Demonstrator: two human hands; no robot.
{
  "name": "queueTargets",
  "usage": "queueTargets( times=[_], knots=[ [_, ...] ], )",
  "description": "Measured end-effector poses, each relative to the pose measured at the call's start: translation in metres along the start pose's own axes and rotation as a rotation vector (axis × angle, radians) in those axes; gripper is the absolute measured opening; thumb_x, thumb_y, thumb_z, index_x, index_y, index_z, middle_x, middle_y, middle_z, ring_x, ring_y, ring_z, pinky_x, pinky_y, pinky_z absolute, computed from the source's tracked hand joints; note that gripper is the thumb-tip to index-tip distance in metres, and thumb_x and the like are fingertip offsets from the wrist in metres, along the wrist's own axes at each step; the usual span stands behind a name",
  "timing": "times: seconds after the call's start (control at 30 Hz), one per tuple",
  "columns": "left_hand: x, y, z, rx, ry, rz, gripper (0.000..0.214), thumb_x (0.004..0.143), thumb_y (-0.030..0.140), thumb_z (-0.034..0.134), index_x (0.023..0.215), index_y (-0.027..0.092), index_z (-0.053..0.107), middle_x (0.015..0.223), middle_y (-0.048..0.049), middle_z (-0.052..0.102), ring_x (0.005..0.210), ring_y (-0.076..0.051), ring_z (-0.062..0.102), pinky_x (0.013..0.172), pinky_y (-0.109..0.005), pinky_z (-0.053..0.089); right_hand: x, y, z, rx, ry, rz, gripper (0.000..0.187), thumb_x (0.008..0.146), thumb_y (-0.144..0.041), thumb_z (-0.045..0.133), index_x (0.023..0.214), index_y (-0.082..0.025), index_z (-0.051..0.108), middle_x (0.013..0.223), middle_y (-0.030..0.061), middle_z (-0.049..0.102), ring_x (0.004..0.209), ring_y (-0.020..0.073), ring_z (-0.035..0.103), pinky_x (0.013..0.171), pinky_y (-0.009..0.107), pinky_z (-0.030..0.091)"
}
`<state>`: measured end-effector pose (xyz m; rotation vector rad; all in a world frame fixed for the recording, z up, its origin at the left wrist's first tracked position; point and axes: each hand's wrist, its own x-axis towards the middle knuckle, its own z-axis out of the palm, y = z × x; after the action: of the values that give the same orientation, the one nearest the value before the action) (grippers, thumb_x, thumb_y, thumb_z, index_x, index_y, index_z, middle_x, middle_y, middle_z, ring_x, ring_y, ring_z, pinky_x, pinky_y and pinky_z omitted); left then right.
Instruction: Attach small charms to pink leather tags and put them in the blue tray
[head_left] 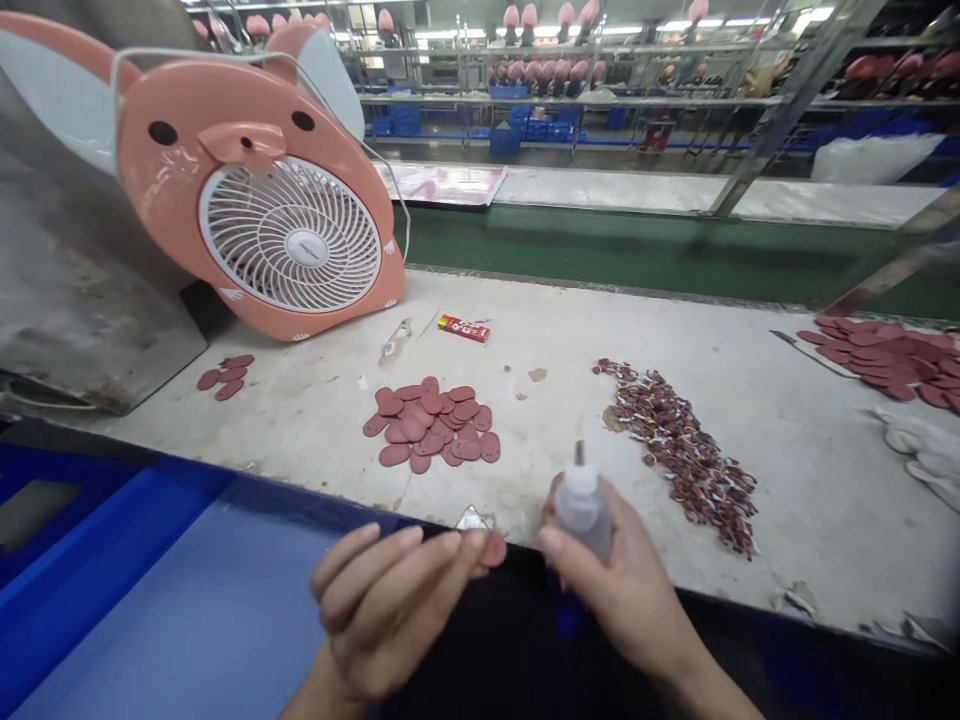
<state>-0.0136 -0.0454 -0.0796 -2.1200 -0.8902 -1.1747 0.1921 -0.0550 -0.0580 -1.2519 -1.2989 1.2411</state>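
Note:
Between the fingertips of my left hand (394,595) is a reddish oval piece (493,549), held just off the table's front edge. My right hand (626,575) is wrapped round a small translucent squeeze bottle (583,508), its thin dark nozzle pointing up and away. Past my left hand lies a loose pile of similar reddish oval pieces (431,425), some with small holes. To the right of the bottle stretches a heap of small dark red pieces (682,450) with pale and orange bits; their kind is too small to tell.
A pink animal-shaped fan (259,190) stands at the back left. Several reddish ovals (227,376) lie below it. A red packet (463,328) sits mid-table, more reddish ovals (892,358) at far right. A blue bin (187,600) is below the table's edge on the left.

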Motion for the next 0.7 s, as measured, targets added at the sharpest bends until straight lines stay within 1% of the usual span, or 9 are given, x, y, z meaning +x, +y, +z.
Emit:
queueTargets(
  times=[0.1,0.17,0.2,0.23,0.3,0.37,0.43,0.57,0.7],
  knots=[
    [-0.001,0.011,-0.003,-0.103,0.0,0.078,0.033,0.054,0.017,0.084,0.083,0.028,0.074,0.086,0.0022,0.059,0.075,-0.011,0.047,0.091,-0.029,0.04,-0.018,0.004,0.008,0.261,-0.212,0.219,0.033,0.073,-0.04,0.07,0.083,-0.018,0.047,0.069,-0.0037,0.049,0.057,0.0077,0.044,0.049,0.019,0.033],
    [-0.003,0.018,-0.002,-0.214,-0.062,0.045,0.032,0.059,0.019,0.081,0.088,0.028,0.072,0.089,0.0011,0.06,0.08,-0.013,0.049,0.094,-0.03,0.04,-0.024,0.009,0.01,0.401,-0.229,0.308,0.036,0.074,-0.042,0.07,0.086,-0.018,0.045,0.068,-0.0035,0.051,0.058,0.0074,0.045,0.049,0.018,0.031],
    [-0.004,0.021,0.0,-0.307,-0.095,-0.029,0.034,0.063,0.022,0.079,0.096,0.027,0.07,0.091,-0.0003,0.061,0.085,-0.015,0.051,0.094,-0.031,0.041,-0.026,0.012,0.01,0.454,-0.221,0.328,0.037,0.074,-0.042,0.07,0.087,-0.019,0.044,0.067,-0.0037,0.051,0.058,0.0074,0.045,0.049,0.018,0.031],
    [-0.005,0.025,0.001,-0.43,-0.134,-0.147,0.039,0.067,0.027,0.076,0.104,0.025,0.067,0.093,-0.0021,0.062,0.089,-0.017,0.053,0.092,-0.032,0.043,-0.028,0.015,0.009,0.491,-0.211,0.335,0.039,0.073,-0.042,0.071,0.087,-0.019,0.044,0.067,-0.0039,0.051,0.058,0.0073,0.045,0.05,0.018,0.031],
    [-0.007,0.034,0.004,-0.724,-0.218,-0.465,0.045,0.072,0.039,0.067,0.114,0.023,0.06,0.095,-0.0041,0.063,0.092,-0.018,0.056,0.084,-0.03,0.048,-0.03,0.019,0.007,0.524,-0.18,0.322,0.04,0.072,-0.041,0.073,0.088,-0.018,0.044,0.066,-0.0041,0.05,0.058,0.0076,0.045,0.049,0.018,0.031],
    [-0.006,0.044,0.006,-0.993,-0.274,-0.765,0.043,0.073,0.046,0.063,0.111,0.025,0.062,0.091,-0.0023,0.064,0.085,-0.016,0.059,0.073,-0.024,0.05,-0.033,0.022,0.006,0.533,-0.155,0.302,0.04,0.071,-0.04,0.073,0.089,-0.019,0.044,0.068,-0.0038,0.049,0.058,0.0076,0.045,0.048,0.018,0.03],
    [-0.003,0.055,0.006,-1.192,-0.288,-1.001,0.033,0.07,0.046,0.066,0.099,0.03,0.068,0.085,0.0004,0.064,0.077,-0.013,0.06,0.068,-0.021,0.05,-0.036,0.023,0.007,0.547,-0.147,0.276,0.039,0.071,-0.04,0.073,0.089,-0.019,0.045,0.069,-0.0039,0.047,0.056,0.0063,0.041,0.047,0.017,0.027],
    [0.004,0.073,0.005,-1.489,-0.227,-1.41,0.024,0.064,0.042,0.074,0.085,0.03,0.072,0.084,-0.0008,0.065,0.079,-0.015,0.061,0.07,-0.023,0.05,-0.04,0.024,0.012,0.583,-0.165,0.223,0.036,0.073,-0.04,0.07,0.087,-0.02,0.044,0.068,-0.0046,0.046,0.053,0.0052,0.033,0.046,0.017,0.024],
    [0.007,0.082,0.004,-1.587,-0.154,-1.686,0.027,0.056,0.039,0.081,0.077,0.026,0.071,0.081,-0.0011,0.064,0.074,-0.015,0.06,0.065,-0.022,0.05,-0.037,0.024,0.012,0.566,-0.202,0.211,0.041,0.072,-0.045,0.07,0.089,-0.021,0.041,0.065,-0.0058,0.045,0.05,0.0052,0.034,0.045,0.018,0.025]
  ],
)
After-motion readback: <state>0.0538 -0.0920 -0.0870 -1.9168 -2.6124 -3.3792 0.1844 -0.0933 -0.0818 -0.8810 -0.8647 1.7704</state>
